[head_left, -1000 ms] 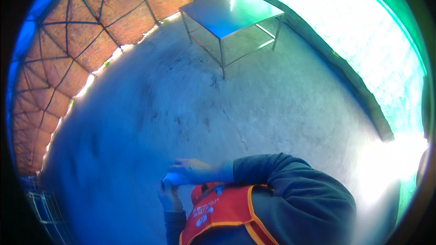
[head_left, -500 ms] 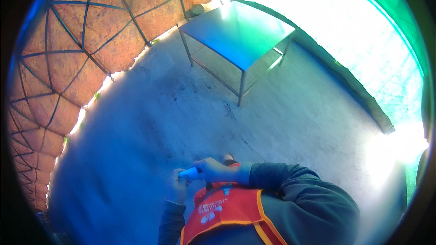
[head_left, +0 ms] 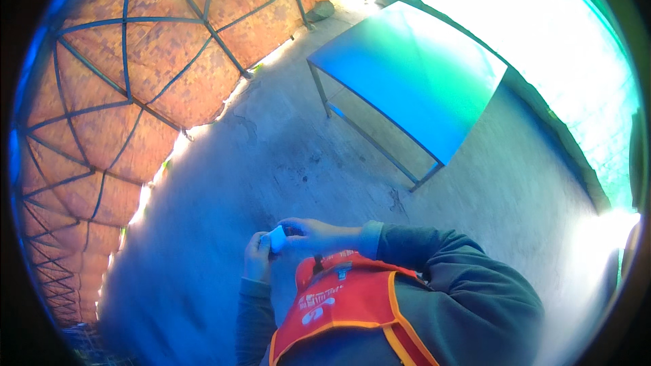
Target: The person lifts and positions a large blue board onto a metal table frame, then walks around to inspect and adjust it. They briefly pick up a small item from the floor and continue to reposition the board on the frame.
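Between my two hands, in front of my body, is a small pale, box-like object [head_left: 277, 239] with a flat lit face. It looks bluish-white, and its kind cannot be made out. My left hand [head_left: 257, 256] is closed on its left side, with the fingers bent against it. From the other side my right hand [head_left: 312, 235] grips it, thumb and fingers curled round its right edge. Part of the object is covered by the fingers.
Ahead stands a metal table [head_left: 407, 61] with a shiny flat top and a lower frame. A patterned orange cover on a lattice of poles [head_left: 135, 95] curves along the left. A green sheet [head_left: 583, 95] bounds the right. Grey floor [head_left: 305, 163] lies between.
The table appears nearer and further right. The object has turned in my hands and now shows a broader, squarer face; both hands still hold it.
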`<state>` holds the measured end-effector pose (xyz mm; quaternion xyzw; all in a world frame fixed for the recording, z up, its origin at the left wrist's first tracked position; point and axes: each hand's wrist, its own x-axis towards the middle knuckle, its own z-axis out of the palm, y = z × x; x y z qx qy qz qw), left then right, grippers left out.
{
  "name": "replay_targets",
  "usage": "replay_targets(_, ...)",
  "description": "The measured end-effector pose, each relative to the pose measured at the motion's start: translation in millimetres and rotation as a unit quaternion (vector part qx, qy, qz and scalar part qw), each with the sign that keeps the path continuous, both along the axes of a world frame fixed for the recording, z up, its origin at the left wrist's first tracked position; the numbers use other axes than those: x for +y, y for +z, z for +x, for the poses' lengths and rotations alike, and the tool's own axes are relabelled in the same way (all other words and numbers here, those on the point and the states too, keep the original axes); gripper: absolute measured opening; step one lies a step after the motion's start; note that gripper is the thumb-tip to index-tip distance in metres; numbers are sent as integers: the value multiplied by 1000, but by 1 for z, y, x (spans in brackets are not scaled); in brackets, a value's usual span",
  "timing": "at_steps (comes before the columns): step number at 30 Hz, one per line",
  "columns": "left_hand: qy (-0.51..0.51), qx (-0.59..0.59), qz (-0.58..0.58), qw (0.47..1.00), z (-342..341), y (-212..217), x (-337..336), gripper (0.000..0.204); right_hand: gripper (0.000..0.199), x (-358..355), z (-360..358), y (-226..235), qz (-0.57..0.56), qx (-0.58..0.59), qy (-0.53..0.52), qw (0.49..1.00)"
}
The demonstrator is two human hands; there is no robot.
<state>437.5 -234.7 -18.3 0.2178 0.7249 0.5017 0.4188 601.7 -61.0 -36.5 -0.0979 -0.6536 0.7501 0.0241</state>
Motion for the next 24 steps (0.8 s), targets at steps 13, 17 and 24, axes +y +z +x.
replay_targets(13,-137,-253,-16,957,-326,-66,339,38,27,272,-299,-67,122,-135,-223,958)
replay_targets(17,-292,-42,30,955,-396,-54,444,32,21,354,-363,-61,-102,-134,-316,934)
replay_targets(24,-275,9,-36,961,-489,-91,648,21,32,531,-457,-122,49,-68,-334,939)
